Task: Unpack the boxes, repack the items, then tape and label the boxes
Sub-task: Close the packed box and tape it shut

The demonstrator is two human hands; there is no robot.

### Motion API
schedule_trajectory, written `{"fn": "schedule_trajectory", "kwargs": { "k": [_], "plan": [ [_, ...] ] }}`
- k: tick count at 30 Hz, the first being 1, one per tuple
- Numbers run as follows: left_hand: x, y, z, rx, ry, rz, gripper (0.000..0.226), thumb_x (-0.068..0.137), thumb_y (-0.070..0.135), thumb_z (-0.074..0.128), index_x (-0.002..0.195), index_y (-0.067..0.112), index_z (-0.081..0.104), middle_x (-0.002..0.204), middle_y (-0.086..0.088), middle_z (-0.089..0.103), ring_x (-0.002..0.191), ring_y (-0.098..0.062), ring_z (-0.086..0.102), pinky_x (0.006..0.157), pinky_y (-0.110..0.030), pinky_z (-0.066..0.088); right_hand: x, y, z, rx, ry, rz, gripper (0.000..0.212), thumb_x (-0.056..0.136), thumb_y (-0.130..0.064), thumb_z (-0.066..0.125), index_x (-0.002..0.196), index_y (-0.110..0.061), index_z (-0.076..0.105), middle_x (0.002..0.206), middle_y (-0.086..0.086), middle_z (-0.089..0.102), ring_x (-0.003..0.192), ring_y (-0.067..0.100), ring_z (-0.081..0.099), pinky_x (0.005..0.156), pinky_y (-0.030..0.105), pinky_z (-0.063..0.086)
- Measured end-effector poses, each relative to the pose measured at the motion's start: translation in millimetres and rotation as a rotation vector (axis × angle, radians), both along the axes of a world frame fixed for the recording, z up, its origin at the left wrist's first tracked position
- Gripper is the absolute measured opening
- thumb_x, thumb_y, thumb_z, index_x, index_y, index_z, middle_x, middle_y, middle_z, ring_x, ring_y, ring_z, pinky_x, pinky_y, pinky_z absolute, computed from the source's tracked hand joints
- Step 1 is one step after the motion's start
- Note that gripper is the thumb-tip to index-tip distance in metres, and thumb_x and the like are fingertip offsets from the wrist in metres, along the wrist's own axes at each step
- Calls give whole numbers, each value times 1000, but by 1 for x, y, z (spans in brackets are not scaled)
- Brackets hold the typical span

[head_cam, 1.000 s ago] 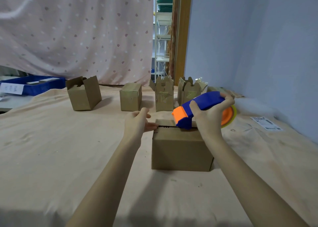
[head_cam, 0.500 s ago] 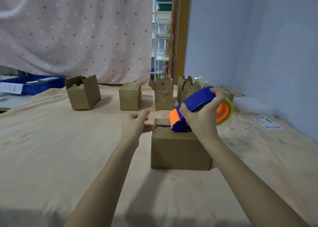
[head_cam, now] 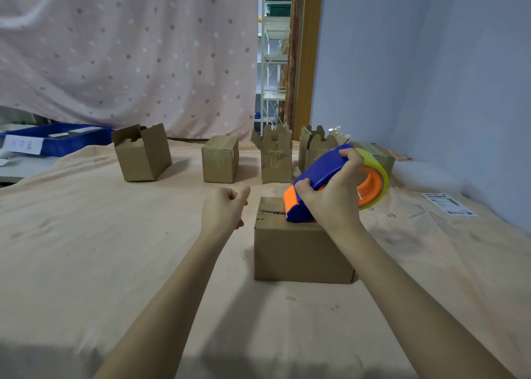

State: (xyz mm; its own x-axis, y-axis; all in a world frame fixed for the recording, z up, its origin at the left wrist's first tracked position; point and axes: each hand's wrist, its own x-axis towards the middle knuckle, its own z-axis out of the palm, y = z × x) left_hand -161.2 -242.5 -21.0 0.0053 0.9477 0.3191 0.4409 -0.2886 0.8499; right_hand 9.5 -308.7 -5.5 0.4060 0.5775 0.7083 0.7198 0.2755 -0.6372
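My right hand gripping the blue tape dispenser on the centre box, my left hand loosely curled, holding nothing, just left of it

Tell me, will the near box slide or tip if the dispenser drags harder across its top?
The near box sits low and wide, so tipping seems unlikely. It may slide on the cloth, since the left hand hovers beside it. The right hand presses the tape dispenser down, which probably helps.
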Motion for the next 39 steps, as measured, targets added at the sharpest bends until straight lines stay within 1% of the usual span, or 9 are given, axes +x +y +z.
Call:
{"fn": "schedule_trajectory", "kwargs": {
  "k": [5,8,14,17,22,30,35,38,39],
  "plan": [
    [2,6,-4,65,135,76,42,95,35,53,68,6,66,56,6,54,56,-15,53,51,-25,34,2,0,-2,20,5,-21,77,76,-14,76,133,-11,24,115,-7,35,99,16,52,68,26,53],
    [2,6,-15,13,100,95,40,95,37,54,67,10,64,55,3,53,58,-19,52,50,-24,31,1,-1,-3,12,19,-33,75,77,-14,75,132,-10,24,113,-7,34,95,15,51,67,27,54],
    [3,10,2,185,191,119,40,94,40,54,71,10,67,63,1,58,66,-23,55,55,-28,37,3,-2,-5,35,32,-53,73,78,-13,75,132,-7,26,113,-6,33,94,14,49,65,25,53],
    [1,12,-11,98,129,70,39,93,36,56,67,10,67,55,4,54,57,-19,51,50,-25,32,2,-2,-7,31,31,-58,72,78,-12,75,131,-6,26,112,-6,33,92,13,48,61,17,47],
    [9,9,-36,-69,-158,3,44,94,34,55,58,10,54,46,3,46,47,-16,42,53,-29,33,3,1,-6,24,35,-41,73,77,-14,75,130,-8,26,111,-5,38,92,17,54,65,26,53],
    [32,0,-51,-289,-412,-78,48,98,31,50,57,15,31,54,-3,31,50,-14,26,47,-28,18,3,2,-7,26,34,-60,74,78,-16,75,132,-8,26,112,-6,37,93,15,53,63,17,47],
    [33,-1,-43,-447,-380,-117,38,97,39,49,76,8,51,68,-11,44,51,-16,32,44,-23,21,2,3,-7,19,26,-55,74,77,-15,75,132,-8,26,111,-5,38,93,17,55,65,22,50],
    [32,-3,-33,-524,-249,-79,39,101,38,41,75,8,38,63,-10,38,49,-18,29,42,-22,21,3,3,-8,23,36,-61,74,78,-15,75,133,-9,26,112,-6,38,94,17,55,63,17,48],
    [31,-6,-30,-575,-178,-71,45,102,33,36,75,3,55,60,-8,35,49,-18,28,42,-20,23,2,4,-8,23,38,-63,74,78,-15,75,133,-9,26,112,-6,38,94,17,55,63,16,47]
  ]
}}
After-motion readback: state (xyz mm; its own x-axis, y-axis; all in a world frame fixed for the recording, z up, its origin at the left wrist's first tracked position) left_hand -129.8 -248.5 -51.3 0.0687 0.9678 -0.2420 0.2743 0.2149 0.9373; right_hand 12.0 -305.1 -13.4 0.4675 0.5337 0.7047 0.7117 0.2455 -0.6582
